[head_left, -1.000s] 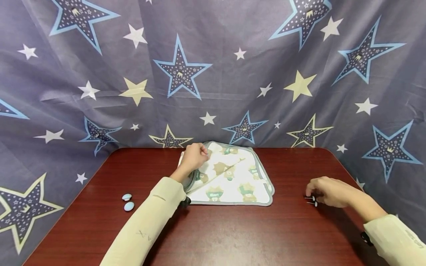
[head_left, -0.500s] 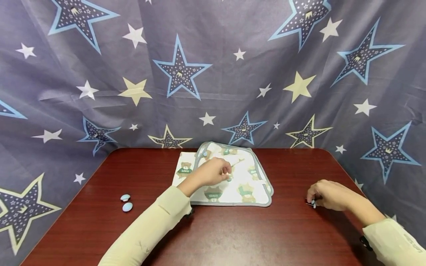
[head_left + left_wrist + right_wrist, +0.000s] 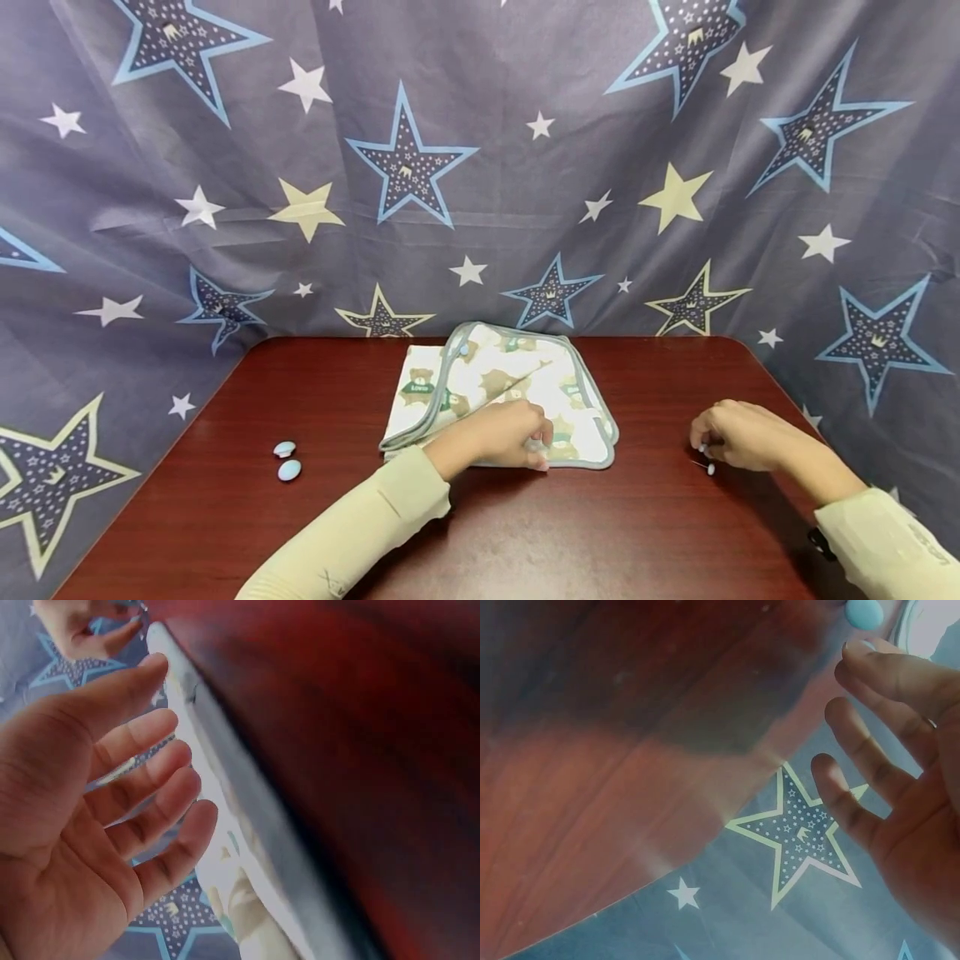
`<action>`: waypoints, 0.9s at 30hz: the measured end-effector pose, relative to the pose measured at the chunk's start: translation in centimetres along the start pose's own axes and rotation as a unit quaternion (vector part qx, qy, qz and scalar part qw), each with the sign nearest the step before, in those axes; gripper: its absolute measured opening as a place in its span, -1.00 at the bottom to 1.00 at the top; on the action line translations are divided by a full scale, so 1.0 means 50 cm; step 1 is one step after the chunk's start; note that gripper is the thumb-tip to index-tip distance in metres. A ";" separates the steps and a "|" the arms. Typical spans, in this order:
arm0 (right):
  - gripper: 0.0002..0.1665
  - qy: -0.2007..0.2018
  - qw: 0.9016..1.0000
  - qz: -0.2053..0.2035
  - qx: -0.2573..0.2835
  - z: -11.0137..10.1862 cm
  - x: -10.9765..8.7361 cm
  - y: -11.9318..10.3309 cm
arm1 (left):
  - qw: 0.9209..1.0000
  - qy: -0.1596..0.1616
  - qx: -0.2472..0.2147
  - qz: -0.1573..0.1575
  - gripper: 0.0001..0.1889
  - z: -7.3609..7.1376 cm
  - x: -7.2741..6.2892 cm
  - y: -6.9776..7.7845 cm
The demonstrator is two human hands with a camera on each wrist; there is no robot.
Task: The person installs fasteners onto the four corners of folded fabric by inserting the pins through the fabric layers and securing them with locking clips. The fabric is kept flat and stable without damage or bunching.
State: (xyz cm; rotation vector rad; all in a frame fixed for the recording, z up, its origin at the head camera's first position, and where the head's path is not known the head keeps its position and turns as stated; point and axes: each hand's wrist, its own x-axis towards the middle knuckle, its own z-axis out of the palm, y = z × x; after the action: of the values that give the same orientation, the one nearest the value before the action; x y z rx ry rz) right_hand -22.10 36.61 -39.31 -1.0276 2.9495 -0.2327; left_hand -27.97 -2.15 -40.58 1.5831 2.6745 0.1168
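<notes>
A folded cloth [image 3: 487, 383] with bear prints and grey edging lies at the back middle of the table. Over its front edge is my left hand [image 3: 510, 433], fingers loosely bent and fingertips right at the edging; the left wrist view shows nothing between them. At the right, my right hand [image 3: 738, 435] pinches a small pale blue-headed pin [image 3: 868, 646] between thumb and forefinger, its shaft mostly hidden. Another such pin [image 3: 710, 469] lies on the table just below those fingers. A blue round head [image 3: 464, 349] shows on the cloth's upper left corner.
Two pale blue mushroom-shaped caps, a rear cap [image 3: 284, 449] and a front cap [image 3: 289, 470], sit at the left of the dark red table [image 3: 600, 533]. A star-patterned curtain [image 3: 495, 167] hangs right behind the table.
My left hand has moved from the cloth's upper left corner down and right to its front edge, uncovering the blue head there. My right fingers have taken hold of one of the two pins.
</notes>
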 end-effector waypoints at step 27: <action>-0.62 0.061 0.995 -0.054 -0.054 -0.027 0.080 -0.048 | 0.989 -0.037 0.139 -0.028 -0.80 0.009 0.028 0.050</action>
State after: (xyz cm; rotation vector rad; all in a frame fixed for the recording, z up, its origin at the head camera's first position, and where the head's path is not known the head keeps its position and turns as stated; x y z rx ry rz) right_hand -23.86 32.47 -37.50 -1.2307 3.0487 -0.1431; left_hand -26.42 0.31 -40.78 1.5388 2.7721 -0.3236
